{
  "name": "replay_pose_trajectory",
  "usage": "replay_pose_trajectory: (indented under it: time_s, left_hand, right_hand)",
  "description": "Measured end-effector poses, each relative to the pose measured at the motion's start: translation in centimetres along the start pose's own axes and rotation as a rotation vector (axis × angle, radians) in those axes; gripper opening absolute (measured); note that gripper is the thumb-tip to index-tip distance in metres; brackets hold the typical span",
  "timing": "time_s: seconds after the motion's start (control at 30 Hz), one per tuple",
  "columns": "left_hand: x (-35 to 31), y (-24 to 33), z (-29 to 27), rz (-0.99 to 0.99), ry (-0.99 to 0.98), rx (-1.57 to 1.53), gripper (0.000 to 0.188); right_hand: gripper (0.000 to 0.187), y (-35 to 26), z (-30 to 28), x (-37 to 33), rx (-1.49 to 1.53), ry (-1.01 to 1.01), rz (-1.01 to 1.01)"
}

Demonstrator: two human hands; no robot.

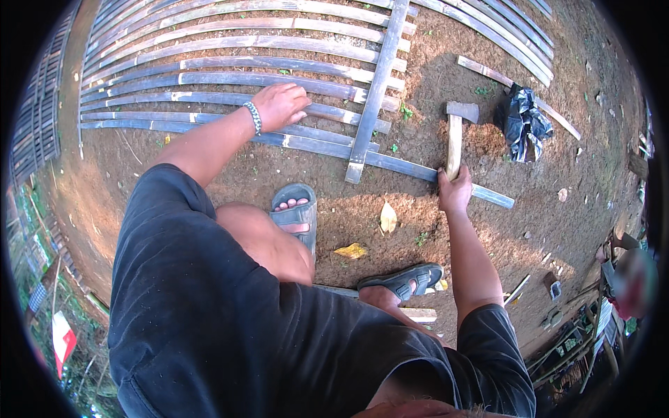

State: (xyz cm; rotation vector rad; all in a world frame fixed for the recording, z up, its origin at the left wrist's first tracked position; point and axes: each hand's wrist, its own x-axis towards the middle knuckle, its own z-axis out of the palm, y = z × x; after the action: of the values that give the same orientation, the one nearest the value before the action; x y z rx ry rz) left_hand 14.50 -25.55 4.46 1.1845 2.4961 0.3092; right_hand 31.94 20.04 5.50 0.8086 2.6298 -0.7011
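Note:
My left hand (280,106), with a braided bracelet at the wrist, lies over the long bamboo slats (272,64) on the ground. Its fingers reach forward and hold nothing that I can see. In my right hand (454,191) is the lower end of a hatchet's wooden handle; the hatchet (454,139) points away from me, its metal head at the far end. The same hand is down at the nearest bamboo slat (404,166), which runs out past it on the right. A crosswise bamboo strip (376,97) lies over the slats' right ends.
A crumpled black plastic bag (523,122) lies right of the hatchet, over a loose bamboo strip (563,118). More slats (498,31) are at the far right. Dry leaves (388,217) lie between my sandalled feet. A blurred person (633,282) is at the right edge.

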Motion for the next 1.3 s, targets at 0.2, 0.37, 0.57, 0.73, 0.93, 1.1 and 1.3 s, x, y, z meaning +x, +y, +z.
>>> replay_pose_trajectory:
  time_s: [0.2,0.37,0.57,0.73,0.93,1.1,1.3]
  left_hand:
    - [1.0,0.2,-0.7,-0.003,0.006,0.032,0.029]
    - [0.3,0.7,-0.6,-0.031,0.062,0.039,0.028]
    - [-2.5,2.4,-0.1,-0.035,-0.065,0.035,0.027]
    - [-2.6,3.0,-0.3,-0.103,-0.198,0.000,0.026]
    - [-2.1,2.8,-0.7,-0.158,-0.262,-0.095,0.026]
    - [-1.3,2.4,-1.8,-0.164,-0.222,-0.108,0.025]
    - [-1.1,2.2,-2.2,-0.156,-0.209,-0.022,0.031]
  right_hand:
    - [0.036,0.2,-0.2,0.0,-0.030,0.014,-0.004]
    - [0.038,-0.3,-0.1,-0.1,-0.021,0.009,0.016]
    - [0.038,0.1,0.0,-0.1,-0.038,0.022,0.000]
    - [0.038,0.2,-0.1,0.0,-0.041,0.013,-0.011]
    - [0.038,0.1,-0.3,-0.2,-0.024,0.002,-0.023]
    - [0.038,0.1,-0.3,-0.2,-0.009,0.001,-0.022]
    - [0.038,-0.1,-0.2,-0.2,-0.016,-0.010,0.000]
